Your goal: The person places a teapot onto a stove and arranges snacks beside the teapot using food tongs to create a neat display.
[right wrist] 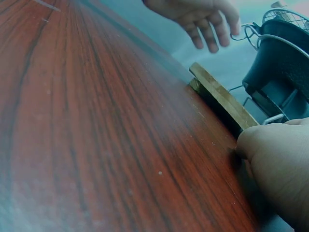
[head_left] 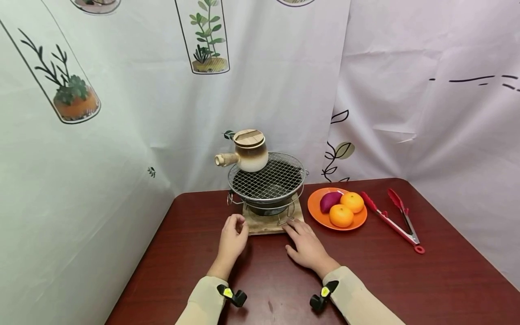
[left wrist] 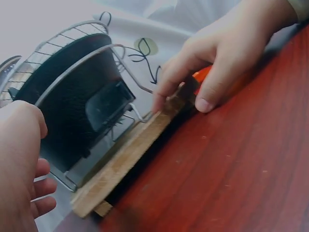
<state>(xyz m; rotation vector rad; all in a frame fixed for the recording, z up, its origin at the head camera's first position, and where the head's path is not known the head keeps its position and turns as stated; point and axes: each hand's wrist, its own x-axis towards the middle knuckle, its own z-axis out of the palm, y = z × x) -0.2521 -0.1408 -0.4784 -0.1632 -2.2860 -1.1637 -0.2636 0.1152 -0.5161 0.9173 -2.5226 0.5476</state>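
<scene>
A round black charcoal grill (head_left: 266,187) with a wire mesh top stands on a wooden board (head_left: 262,224). On the mesh sits a brown-and-cream clay pot (head_left: 253,155) with a wooden lid and a side handle pointing left. My left hand (head_left: 233,240) hovers by the board's front left corner, fingers loosely bent and holding nothing. At the front right corner, my right hand (head_left: 306,246) rests its fingertips on the board. Its thumb (left wrist: 205,102) lies apart from the fingers, low by the board's front edge in the left wrist view.
Right of the grill, an orange plate (head_left: 314,215) carries two oranges (head_left: 341,215) and a purple sweet potato (head_left: 330,201). Farther right lie red-tipped tongs (head_left: 396,225), spread apart. A white printed curtain (head_left: 280,90) hangs behind and left of the dark red table (head_left: 406,289).
</scene>
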